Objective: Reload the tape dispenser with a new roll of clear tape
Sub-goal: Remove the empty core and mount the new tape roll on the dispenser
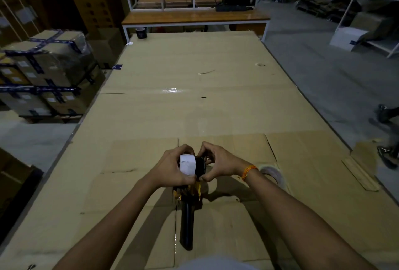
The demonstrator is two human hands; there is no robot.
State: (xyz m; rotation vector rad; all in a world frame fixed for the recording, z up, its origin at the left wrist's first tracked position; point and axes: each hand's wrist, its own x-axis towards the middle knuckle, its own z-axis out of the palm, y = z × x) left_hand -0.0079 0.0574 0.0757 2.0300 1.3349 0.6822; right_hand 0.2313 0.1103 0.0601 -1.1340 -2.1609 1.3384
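both hands up over the counter (194,75): left hand (172,168) grips the white core (187,166) on the tape dispenser (187,209), right hand (218,165) pinches the hub, likely bracing it. clear tape roll (273,174) waits just beside the right wrist.

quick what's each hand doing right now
Left hand: grips the white core on the dispenser.
Right hand: pinches at the dispenser's top.

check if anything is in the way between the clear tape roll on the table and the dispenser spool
Yes. A white empty core sits on the tape dispenser, gripped by the left hand and right hand. The clear tape roll lies behind the right wrist.
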